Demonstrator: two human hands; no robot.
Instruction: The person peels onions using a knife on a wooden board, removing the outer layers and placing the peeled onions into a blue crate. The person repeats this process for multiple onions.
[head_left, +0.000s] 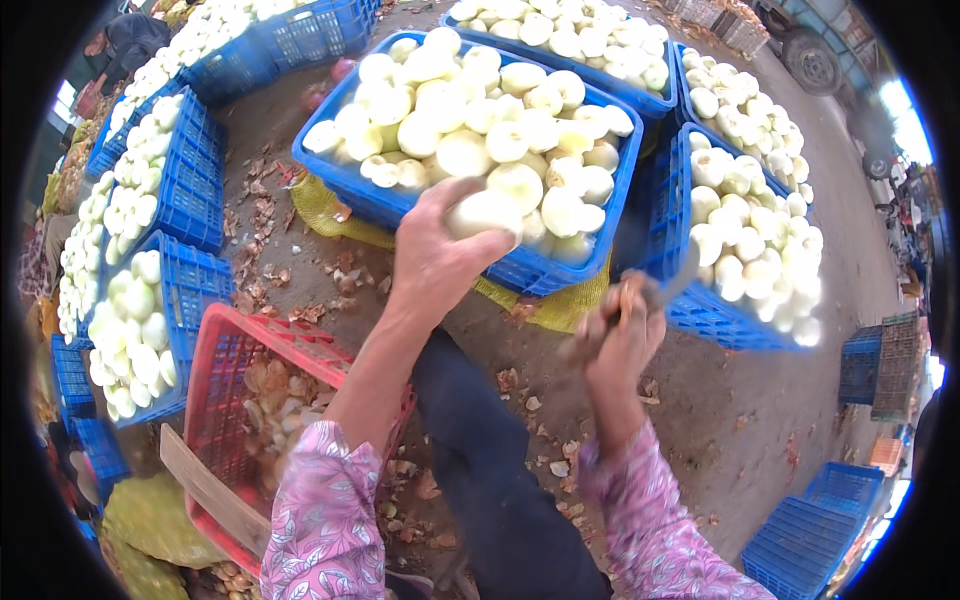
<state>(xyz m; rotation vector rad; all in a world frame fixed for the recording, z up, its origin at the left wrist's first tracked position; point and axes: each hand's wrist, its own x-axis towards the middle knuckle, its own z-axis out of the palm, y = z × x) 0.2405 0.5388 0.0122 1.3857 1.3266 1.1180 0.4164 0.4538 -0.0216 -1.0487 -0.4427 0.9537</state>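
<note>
My left hand (431, 255) is wrapped around a peeled white onion (486, 214) at the near edge of a blue plastic crate (480, 259). Peeled onions (465, 154) are heaped above that crate's rim. Over to the right, my right hand (630, 337) grips a knife (681, 276), its curved blade angled up and to the right. Motion blurs this hand and the knife, and the fingers cover most of the handle. Below my left forearm sits a red plastic crate (217, 360) with onion skins and trimmings (281, 405) inside.
More blue crates of peeled onions stand at the left (191, 176), behind (630, 97) and at the right (667, 217). A wooden board (214, 487) crosses the red crate. Yellow mesh sacking (559, 307) lies under the front crate. Dry skins litter the floor. A person (135, 41) is at the upper left.
</note>
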